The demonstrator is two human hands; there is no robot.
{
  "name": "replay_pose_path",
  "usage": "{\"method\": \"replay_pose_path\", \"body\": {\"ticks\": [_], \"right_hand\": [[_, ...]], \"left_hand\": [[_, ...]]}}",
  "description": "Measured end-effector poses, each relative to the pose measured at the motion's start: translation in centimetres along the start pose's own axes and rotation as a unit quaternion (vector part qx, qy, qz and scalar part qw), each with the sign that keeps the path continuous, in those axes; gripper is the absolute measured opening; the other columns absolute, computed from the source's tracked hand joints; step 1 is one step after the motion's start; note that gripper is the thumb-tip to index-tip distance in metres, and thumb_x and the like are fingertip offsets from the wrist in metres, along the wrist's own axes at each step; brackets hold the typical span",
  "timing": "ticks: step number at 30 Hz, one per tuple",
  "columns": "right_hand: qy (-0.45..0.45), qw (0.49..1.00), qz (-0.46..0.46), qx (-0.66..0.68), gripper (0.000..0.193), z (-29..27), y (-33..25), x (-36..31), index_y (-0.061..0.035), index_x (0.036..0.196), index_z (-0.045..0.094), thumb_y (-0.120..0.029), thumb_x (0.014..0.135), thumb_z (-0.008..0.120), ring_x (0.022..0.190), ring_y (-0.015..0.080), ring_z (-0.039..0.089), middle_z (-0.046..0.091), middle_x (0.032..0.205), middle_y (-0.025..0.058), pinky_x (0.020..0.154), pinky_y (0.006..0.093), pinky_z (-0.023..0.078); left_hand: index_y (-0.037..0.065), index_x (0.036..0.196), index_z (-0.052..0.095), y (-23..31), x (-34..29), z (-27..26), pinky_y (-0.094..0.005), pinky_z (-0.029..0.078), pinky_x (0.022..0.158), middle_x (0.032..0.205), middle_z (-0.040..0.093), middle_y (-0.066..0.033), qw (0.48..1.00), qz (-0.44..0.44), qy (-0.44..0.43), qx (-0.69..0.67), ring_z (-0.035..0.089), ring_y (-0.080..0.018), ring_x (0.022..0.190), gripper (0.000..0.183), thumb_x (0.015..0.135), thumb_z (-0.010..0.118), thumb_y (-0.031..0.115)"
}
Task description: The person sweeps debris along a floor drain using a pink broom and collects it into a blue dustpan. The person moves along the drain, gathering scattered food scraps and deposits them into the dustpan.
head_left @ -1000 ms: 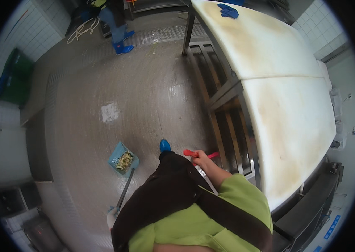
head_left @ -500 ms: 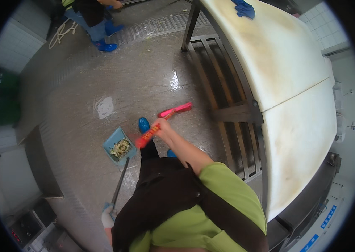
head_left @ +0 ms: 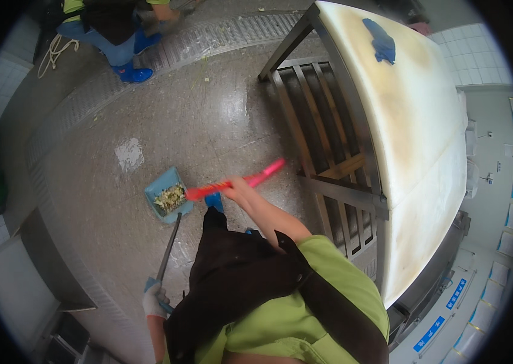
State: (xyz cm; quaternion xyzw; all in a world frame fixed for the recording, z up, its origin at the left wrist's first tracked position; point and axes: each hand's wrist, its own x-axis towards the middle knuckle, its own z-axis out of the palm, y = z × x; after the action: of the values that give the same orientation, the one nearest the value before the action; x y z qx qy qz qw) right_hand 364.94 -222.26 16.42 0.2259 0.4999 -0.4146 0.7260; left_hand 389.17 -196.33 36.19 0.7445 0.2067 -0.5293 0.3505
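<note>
My right hand [head_left: 239, 188], bare, is wrapped round the red handle of a broom [head_left: 205, 190]. Its pink far part slants up and right toward the table's lower frame, and the handle's other end comes close above the dustpan. My left hand [head_left: 155, 298], in a white and blue-grey glove, grips the long dark handle of a light-blue dustpan [head_left: 158, 184] at lower left. The dustpan rests on the floor, holding a heap of pale and green scraps [head_left: 170, 198]. One of my blue boots [head_left: 214, 202] shows just right of it.
A white-topped table [head_left: 426, 139] with a slatted metal under-shelf [head_left: 311, 103] stands at right; a blue cloth [head_left: 380, 41] lies on top. Another person in blue boots [head_left: 132, 74] is at upper left, near a floor drain grate [head_left: 220, 36]. Wet floor [head_left: 165, 121] lies between.
The broom has swung, its handle end moving left and up toward the dustpan. The dustpan sits slightly left and higher in view. The other person is more bent over.
</note>
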Motion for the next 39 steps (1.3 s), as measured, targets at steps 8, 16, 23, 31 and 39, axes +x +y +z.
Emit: {"method": "replay_pose_path", "body": {"ticks": [8, 16, 23, 31, 39], "right_hand": [[-0.134, 0.986, -0.02, -0.094, 0.017, 11.7, -2.2, -0.7, -0.0073, 0.06, 0.034, -0.007, 0.075, 0.042, 0.038, 0.0111, 0.034, 0.036, 0.049, 0.0024, 0.033, 0.0247, 0.031], [0.073, 0.973, -0.026, -0.216, 0.017, 2.7, -7.0, -3.4, -0.0074, 0.06, 0.034, -0.003, 0.073, 0.042, 0.031, 0.0105, 0.031, 0.033, 0.044, 0.0006, 0.029, 0.0232, 0.029], [0.049, 0.985, 0.035, -0.16, 0.01, 10.3, -12.5, 4.9, -0.0041, 0.063, 0.042, -0.004, 0.072, 0.039, 0.037, 0.0139, 0.037, 0.039, 0.05, 0.0039, 0.033, 0.0249, 0.034], [-0.088, 0.984, -0.01, -0.152, 0.007, 24.9, -7.2, 7.7, -0.0032, 0.064, 0.043, -0.004, 0.071, 0.041, 0.045, 0.017, 0.043, 0.042, 0.053, 0.0059, 0.039, 0.0293, 0.038], [-0.013, 0.964, 0.022, -0.266, 0.016, 21.1, -17.2, 3.0, -0.0067, 0.062, 0.036, -0.005, 0.074, 0.045, 0.031, 0.0104, 0.031, 0.035, 0.044, 0.002, 0.029, 0.0231, 0.028]], "left_hand": [[0.011, 0.082, 0.046, 6.0, 3.2, 2.2, -0.0224, 0.029, 0.034, 0.054, 0.041, 0.0, 0.997, 0.028, -0.031, 0.07, 0.036, -0.0105, 0.038, 0.014, 0.069, 0.053, 0.012], [0.01, 0.077, 0.05, 8.4, 6.4, 5.7, -0.0246, 0.031, 0.032, 0.052, 0.041, -0.0002, 0.993, 0.054, -0.044, 0.093, 0.039, -0.0121, 0.037, 0.011, 0.067, 0.055, 0.011], [0.009, 0.069, 0.048, 9.0, 7.2, 8.8, -0.0255, 0.031, 0.031, 0.049, 0.043, -0.0023, 0.988, 0.092, 0.008, 0.121, 0.039, -0.0137, 0.034, 0.01, 0.068, 0.056, 0.014], [0.008, 0.072, 0.046, 14.1, 4.6, 11.5, -0.0274, 0.031, 0.032, 0.049, 0.041, -0.0036, 0.994, -0.002, -0.007, 0.105, 0.037, -0.0136, 0.034, 0.009, 0.072, 0.053, 0.014], [0.01, 0.06, 0.043, 18.7, 2.3, 15.7, -0.0239, 0.03, 0.038, 0.049, 0.037, 0.0017, 0.99, 0.01, 0.029, 0.14, 0.037, -0.0105, 0.04, 0.013, 0.069, 0.051, 0.005]]}}
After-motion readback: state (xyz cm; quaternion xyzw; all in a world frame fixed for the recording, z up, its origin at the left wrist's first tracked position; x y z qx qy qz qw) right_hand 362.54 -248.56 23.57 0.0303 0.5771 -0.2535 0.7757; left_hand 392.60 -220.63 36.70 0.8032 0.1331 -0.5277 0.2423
